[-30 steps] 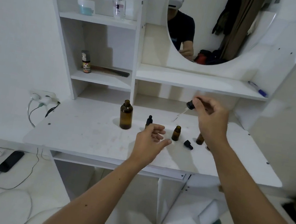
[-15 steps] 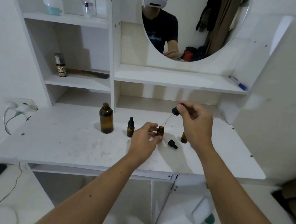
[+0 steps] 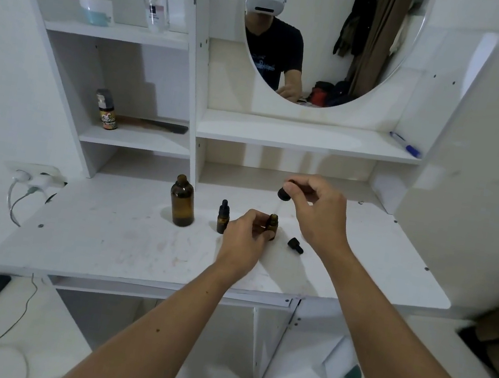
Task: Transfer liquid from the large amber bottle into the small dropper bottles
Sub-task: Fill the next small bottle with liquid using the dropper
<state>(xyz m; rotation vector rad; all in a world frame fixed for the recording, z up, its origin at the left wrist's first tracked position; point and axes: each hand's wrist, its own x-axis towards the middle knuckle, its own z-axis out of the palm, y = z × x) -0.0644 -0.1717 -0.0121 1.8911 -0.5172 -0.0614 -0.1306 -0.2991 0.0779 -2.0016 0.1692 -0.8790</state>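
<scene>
Since the earlier frame both hands have closed in on one small bottle: the left hand (image 3: pixel 246 237), then open and clear of it, now has its fingers curled round the open dropper bottle (image 3: pixel 272 226), and the right hand (image 3: pixel 315 213) has come lower and nearer, bringing the dropper above the bottle's mouth.

Largest to smallest: the white counter (image 3: pixel 124 235) carries everything. The large amber bottle (image 3: pixel 182 201) stands upright and uncapped at the left of the row, apart from both hands. Just right of it stands a capped dropper bottle (image 3: pixel 223 217), upright, close beside the left hand; whether they touch cannot be told. The open dropper bottle, held upright on the counter, comes next. A loose black cap (image 3: pixel 295 245) lies on its side to the right, beneath the right wrist.

The right hand pinches the black dropper bulb (image 3: pixel 284 193) between thumb and fingertips. The glass tube below it is too faint to trace, so whether its tip is inside the neck cannot be told.

Deciding relation: the bulb sits just above and slightly to the far right of the bottle's mouth, the bottle's long axis vertical. In judgement, the coming move is a short descent along that axis, the right hand carrying it and the left only steadying. A tilted entry could spill drops onto the counter.
</scene>
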